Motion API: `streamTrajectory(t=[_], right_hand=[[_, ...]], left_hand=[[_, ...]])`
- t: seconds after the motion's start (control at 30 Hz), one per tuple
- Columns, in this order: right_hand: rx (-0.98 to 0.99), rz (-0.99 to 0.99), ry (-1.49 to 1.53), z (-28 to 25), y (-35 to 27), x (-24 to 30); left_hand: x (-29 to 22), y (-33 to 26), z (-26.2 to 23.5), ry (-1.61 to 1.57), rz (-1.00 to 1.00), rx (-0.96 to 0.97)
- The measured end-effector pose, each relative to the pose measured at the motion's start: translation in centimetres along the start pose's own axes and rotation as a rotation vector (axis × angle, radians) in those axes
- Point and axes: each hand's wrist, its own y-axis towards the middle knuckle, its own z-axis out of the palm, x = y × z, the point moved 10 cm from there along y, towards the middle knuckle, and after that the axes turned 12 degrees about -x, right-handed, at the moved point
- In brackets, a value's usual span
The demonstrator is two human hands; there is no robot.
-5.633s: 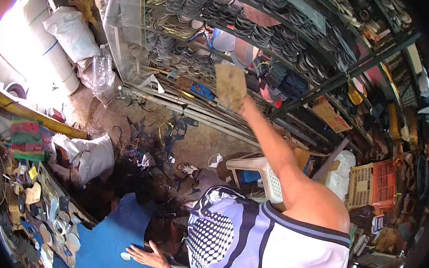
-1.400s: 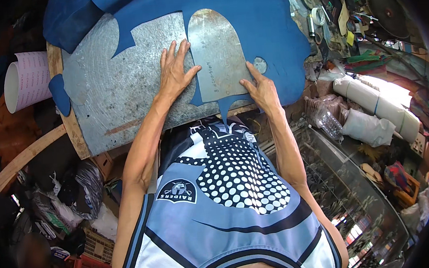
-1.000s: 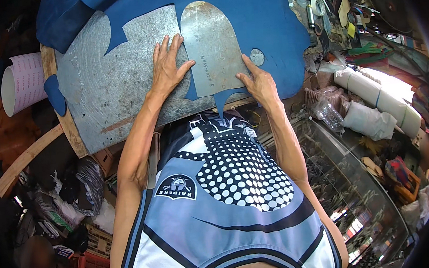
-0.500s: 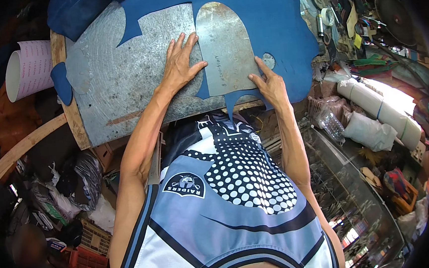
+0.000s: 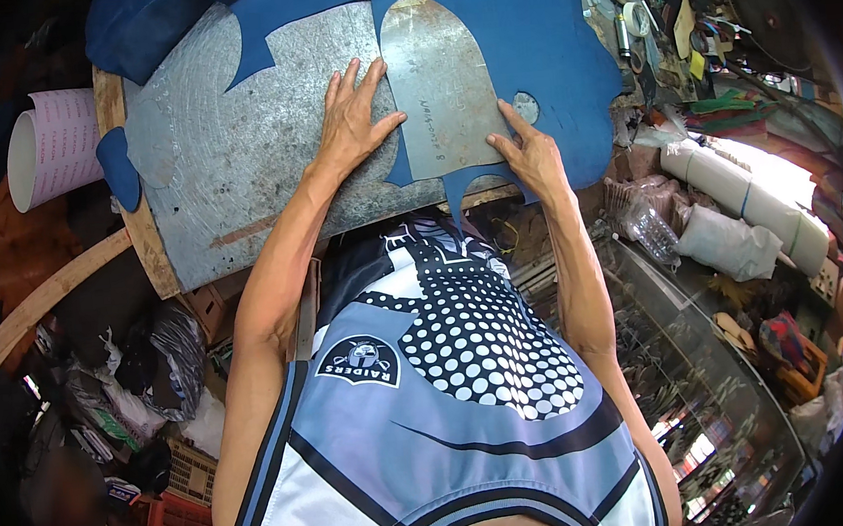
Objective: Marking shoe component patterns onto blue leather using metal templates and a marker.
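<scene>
A flat grey metal template [image 5: 443, 86] with a rounded far end lies on a blue leather sheet [image 5: 563, 48]. The sheet has cut-out edges and a small round hole at its right. My left hand [image 5: 352, 111] rests flat with fingers spread, its fingertips by the template's left edge and its palm over the metal-topped work board [image 5: 258, 157]. At the template's lower right edge, my right hand [image 5: 531, 158] has its thumb and forefinger extended, touching the edge and the leather. Its other fingers are partly hidden. A narrow leather point hangs over the board's near edge.
A wooden strip [image 5: 146, 238] borders the board on the left, beside a rolled printed sheet [image 5: 54, 147]. Tools and tapes clutter the far right near a round fan [image 5: 771, 19]. White rolls [image 5: 745, 201] and a glass case [image 5: 702, 361] stand at right.
The template and leather have shifted slightly away from me, and a curved cut edge shows more below the template. Both hands keep nearly the same pose and place.
</scene>
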Motion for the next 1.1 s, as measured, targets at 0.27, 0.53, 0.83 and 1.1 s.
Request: streamTrajectory(t=[0.27, 0.53, 0.83, 1.1], right_hand=[[0.040, 0.054, -0.029, -0.1, -0.1, 0.4], [0.019, 0.038, -0.045, -0.5, 0.0, 0.8], [0.048, 0.111, -0.034, -0.1, -0.4, 0.5], [0.004, 0.002, -0.016, -0.3, 0.4, 0.5]], left_hand=[[0.0, 0.0, -0.1, 0.032, 0.022, 0.000], [-0.5, 0.0, -0.3, 0.021, 0.018, -0.009], [-0.1, -0.3, -0.2, 0.018, -0.002, -0.007], [-0.4, 0.2, -0.5, 0.035, 0.017, -0.012]])
